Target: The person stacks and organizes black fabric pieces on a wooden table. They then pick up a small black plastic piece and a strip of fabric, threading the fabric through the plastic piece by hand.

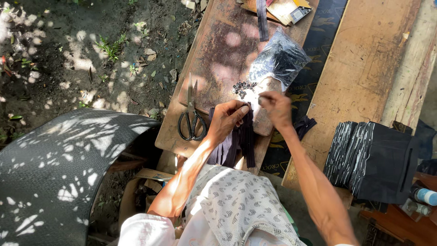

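- Left hand: fingers curled shut, pinching the top end of a bundle of dark strips. The thumb tip presses against the strip ends.
- Strips: they hang down from the left fingers, over the near edge of the board, toward the person's lap.
- Right hand: fingertips drawn together just beside the left thumb, closed on something small. The item in the pinch is too small to identify.
- Small dark parts: a loose heap on the board, just beyond the fingertips of both hands.
- Plastic bag: clear, lying on the board beyond the heap, mouth toward the hands. It holds many more small dark pieces; some glint in the sun.
- Scissors: black handles, blades shut, lying flat on the board to the left of the left hand, not touched.
- Stack of black pieces: stands on edge on the plank to the right of the right forearm, well apart from the fingers. Light edging shows along the sides.
- Bottle: a white bottle with a blue end, lying at the far right, beyond the stack.
- Dark strap: lies across the far end of the board, beside a flat tan item with a yellow corner.
- Black tyre: curved, patterned surface at lower left, on the ground beside the board.
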